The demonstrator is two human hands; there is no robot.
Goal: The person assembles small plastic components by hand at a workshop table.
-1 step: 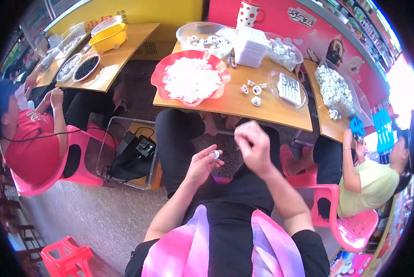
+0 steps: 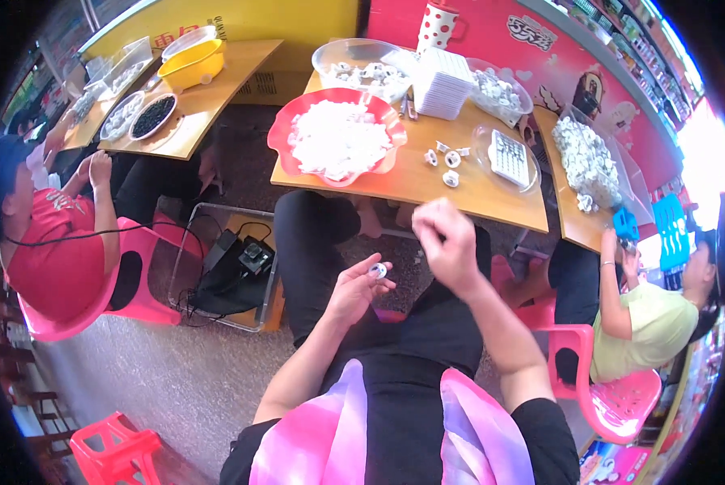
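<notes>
Over my lap, my left hand [image 2: 356, 291] pinches a small round white plastic piece [image 2: 378, 271] with a dark mark, held between thumb and fingers. My right hand [image 2: 446, 246] is raised to its right, apart from the piece, just below the table edge. Its fingers are curled closed, and whatever they may hold is hidden. Ahead on the wooden table [image 2: 427, 194] a red scalloped bowl [image 2: 279, 153] is heaped with small white parts [image 2: 338, 137]. Several loose white pieces [image 2: 451, 159] lie right of it, beside a white tray with dark dots [image 2: 509, 158] in a clear lid.
Behind stand a clear tub of pieces [image 2: 366, 74], a stack of white trays [image 2: 442, 83], another bag of pieces [image 2: 496, 90] and a polka-dot cup [image 2: 437, 28]. Co-workers sit left [image 2: 63, 234] and right [image 2: 645, 323]. A clear crate [image 2: 233, 311] with cables stands by my left leg.
My right hand has risen slightly toward the table edge. The left hand still pinches the white piece, nearly unmoved, and the whole view has shifted very slightly.
</notes>
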